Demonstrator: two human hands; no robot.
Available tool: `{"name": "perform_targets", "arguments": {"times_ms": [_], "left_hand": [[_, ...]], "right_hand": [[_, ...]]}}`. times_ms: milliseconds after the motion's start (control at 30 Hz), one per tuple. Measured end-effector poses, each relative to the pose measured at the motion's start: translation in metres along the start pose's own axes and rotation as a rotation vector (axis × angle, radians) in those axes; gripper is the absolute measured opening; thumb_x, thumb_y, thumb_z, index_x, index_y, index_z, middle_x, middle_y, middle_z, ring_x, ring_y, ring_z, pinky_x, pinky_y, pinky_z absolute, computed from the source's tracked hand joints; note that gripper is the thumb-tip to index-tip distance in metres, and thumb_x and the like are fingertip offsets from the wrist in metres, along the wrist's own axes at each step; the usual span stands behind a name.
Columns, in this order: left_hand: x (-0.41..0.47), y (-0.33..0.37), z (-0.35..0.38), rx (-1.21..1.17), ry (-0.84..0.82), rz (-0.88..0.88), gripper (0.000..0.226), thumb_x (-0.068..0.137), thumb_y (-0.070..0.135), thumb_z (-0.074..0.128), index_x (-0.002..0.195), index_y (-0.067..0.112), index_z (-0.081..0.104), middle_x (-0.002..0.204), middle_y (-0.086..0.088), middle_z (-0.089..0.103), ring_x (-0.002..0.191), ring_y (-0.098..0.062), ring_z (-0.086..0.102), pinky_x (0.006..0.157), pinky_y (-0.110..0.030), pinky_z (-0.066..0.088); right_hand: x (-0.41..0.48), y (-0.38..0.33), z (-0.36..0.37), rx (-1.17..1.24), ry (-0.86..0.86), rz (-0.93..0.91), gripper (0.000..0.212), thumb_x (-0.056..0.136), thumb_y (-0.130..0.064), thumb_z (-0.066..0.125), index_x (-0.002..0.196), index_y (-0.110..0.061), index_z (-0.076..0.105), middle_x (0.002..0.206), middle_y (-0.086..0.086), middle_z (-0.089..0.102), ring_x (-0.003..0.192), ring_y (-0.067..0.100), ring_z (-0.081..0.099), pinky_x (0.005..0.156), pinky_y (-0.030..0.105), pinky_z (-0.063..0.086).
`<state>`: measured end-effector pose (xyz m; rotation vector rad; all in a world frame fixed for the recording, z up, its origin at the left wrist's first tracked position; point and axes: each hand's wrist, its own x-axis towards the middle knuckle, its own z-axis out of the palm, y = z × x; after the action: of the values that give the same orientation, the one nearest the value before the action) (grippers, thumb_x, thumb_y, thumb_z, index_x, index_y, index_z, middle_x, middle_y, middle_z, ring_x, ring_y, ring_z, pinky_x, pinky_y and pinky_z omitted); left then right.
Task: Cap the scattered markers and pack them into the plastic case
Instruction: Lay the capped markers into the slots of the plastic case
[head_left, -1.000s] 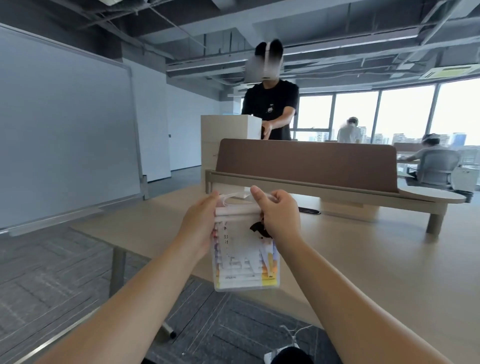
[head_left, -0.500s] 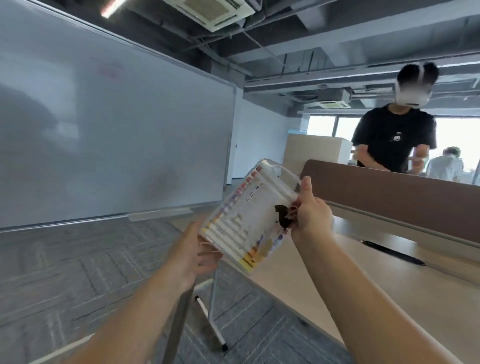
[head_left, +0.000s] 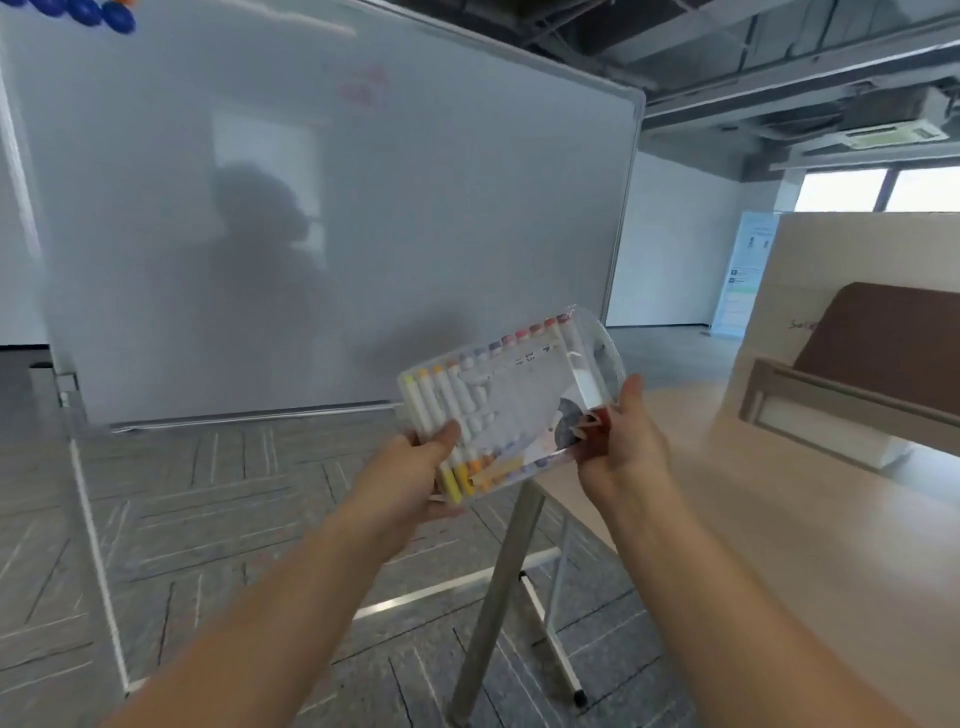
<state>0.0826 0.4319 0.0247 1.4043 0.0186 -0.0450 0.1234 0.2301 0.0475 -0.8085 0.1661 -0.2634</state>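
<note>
Plastic case: clear, with rounded corners and a printed sheet with a dark figure showing through its front face; motion blur softens the detail.
Markers: packed side by side inside the case, white barrels with coloured caps running from yellow and orange at the low end through purples and pinks to red at the high end.
Case tilt: slanted, its left end lower and its right end higher.
Case place: held in the air just past the near left corner of the surface, not touching it.
Left grip: the person's left hand, forearm reaching up from the bottom edge, thumb laid over the front of the case, the other fingers beneath and mostly hidden.
Left grip state: clamped on the case's lower left corner.
Right grip: the person's right hand seen from its back, thumb pointing up beside the case's right end, fingers curled round the lower right edge.
Right grip state: clamped on the case.
Case against the grips: it spans the gap between them, one end in each.
Whiteboard: stands left of and beyond the surface, a blurred reflection on it.
Divider: brown panel on the surface's far side.
</note>
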Motion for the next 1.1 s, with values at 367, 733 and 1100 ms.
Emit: {"name": "perform_targets", "arguments": {"times_ms": [367,733,1100], "left_hand": [[0.155,0.019,-0.042,0.237,0.223,0.119,0.038,0.087,0.032,0.071,0.111,0.007,0.057,0.112,-0.012,0.066,0.095,-0.029,0.071,0.079,-0.048,0.06],[0.262,0.002,-0.07,0.452,0.342,0.206,0.023,0.08,0.025,0.08,0.095,0.016,0.065,0.099,-0.009,0.069,0.09,-0.029,0.069,0.085,-0.05,0.057],[0.29,-0.025,-0.081,0.473,0.327,0.225,0.012,0.083,0.017,0.077,0.092,0.018,0.069,0.095,-0.006,0.073,0.089,-0.026,0.071,0.085,-0.045,0.059]], "right_hand": [[0.136,0.066,0.026,-0.924,-0.08,-0.295,0.032,0.093,-0.05,0.055,0.096,-0.019,0.049,0.085,-0.001,0.054,0.077,0.015,0.051,0.071,0.035,0.039],[0.238,0.1,0.052,-1.006,-0.154,-0.246,0.058,0.091,-0.034,0.07,0.139,-0.02,0.04,0.118,0.008,0.064,0.093,0.023,0.066,0.075,0.036,0.052],[0.27,0.131,0.048,-1.1,-0.155,-0.252,0.059,0.093,-0.031,0.067,0.143,-0.015,0.041,0.112,-0.001,0.06,0.091,0.016,0.057,0.074,0.029,0.04]]}}
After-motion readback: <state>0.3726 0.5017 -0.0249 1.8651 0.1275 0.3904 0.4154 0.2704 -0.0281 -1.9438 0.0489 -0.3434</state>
